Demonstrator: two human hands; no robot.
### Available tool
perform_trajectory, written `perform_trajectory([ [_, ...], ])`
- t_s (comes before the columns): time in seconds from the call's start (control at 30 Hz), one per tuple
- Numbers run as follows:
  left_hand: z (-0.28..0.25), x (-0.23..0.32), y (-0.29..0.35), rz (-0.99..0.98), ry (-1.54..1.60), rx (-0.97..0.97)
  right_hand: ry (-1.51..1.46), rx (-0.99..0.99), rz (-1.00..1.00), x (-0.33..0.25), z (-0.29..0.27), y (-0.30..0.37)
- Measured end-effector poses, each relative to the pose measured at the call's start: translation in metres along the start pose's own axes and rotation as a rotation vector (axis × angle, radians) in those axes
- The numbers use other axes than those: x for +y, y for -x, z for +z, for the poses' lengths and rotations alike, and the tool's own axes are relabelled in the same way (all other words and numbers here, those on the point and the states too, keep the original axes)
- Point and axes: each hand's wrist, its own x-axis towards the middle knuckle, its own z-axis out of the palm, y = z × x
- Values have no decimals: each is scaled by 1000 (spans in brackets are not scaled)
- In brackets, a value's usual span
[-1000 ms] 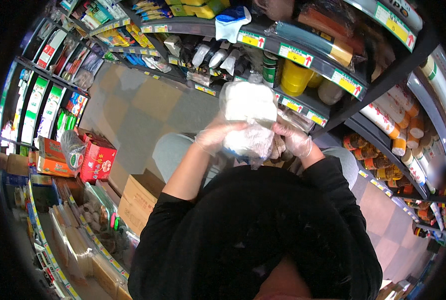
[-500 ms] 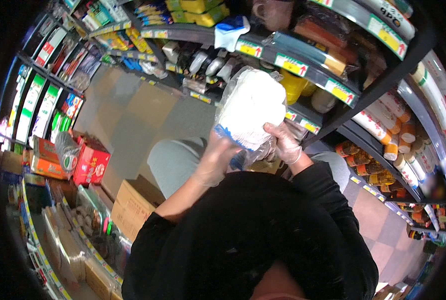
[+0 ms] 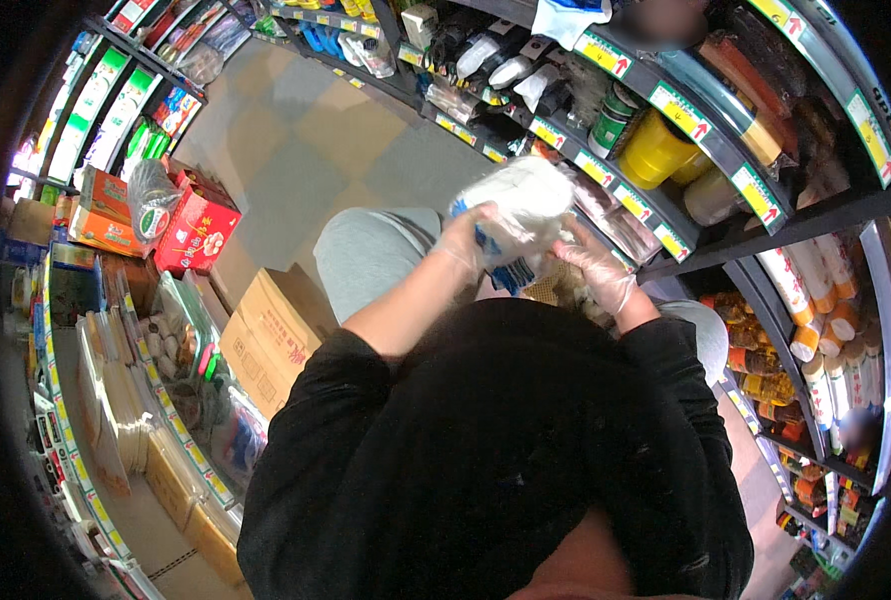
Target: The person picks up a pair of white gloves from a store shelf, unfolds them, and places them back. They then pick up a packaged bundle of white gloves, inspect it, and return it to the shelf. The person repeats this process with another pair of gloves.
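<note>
A clear plastic pack of white knit work gloves (image 3: pixel 528 195), with blue showing at its edge, is between my hands above my lap. My left hand (image 3: pixel 469 238) is closed on its left lower side. My right hand (image 3: pixel 596 262) grips its right lower corner, with the fingers partly hidden. Both hands wear thin, see-through disposable gloves. Below the pack, near my lap, lie dark blue pieces (image 3: pixel 512 276) and something tan and mesh-like, mostly covered by my arms.
Shelves (image 3: pixel 666 262) with price tags stand close ahead and to the right, holding a yellow container (image 3: pixel 656 150), a green can (image 3: pixel 614 120) and bottles. A cardboard box (image 3: pixel 271 340) is on the floor at my left. Beyond it are a red carton (image 3: pixel 198 228) and another shelf of goods.
The pack has come lower and nearer to my lap, tilting flatter, with both hands still on it. My view has shifted, showing more of the lower shelf ahead.
</note>
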Motion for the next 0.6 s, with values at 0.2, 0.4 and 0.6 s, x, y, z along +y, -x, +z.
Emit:
perform_trajectory([
  [0.2, -15, 45, -95, 237, 126, 705, 102, 3, 42, 5, -4, -4],
  [0.4, -54, 101, -175, 339, 338, 723, 114, -41, 57, 1, -10, -12],
  [0.6, -67, 118, -253, 204, 404, 419, -78, -37, 178, -10, -12, -14],
])
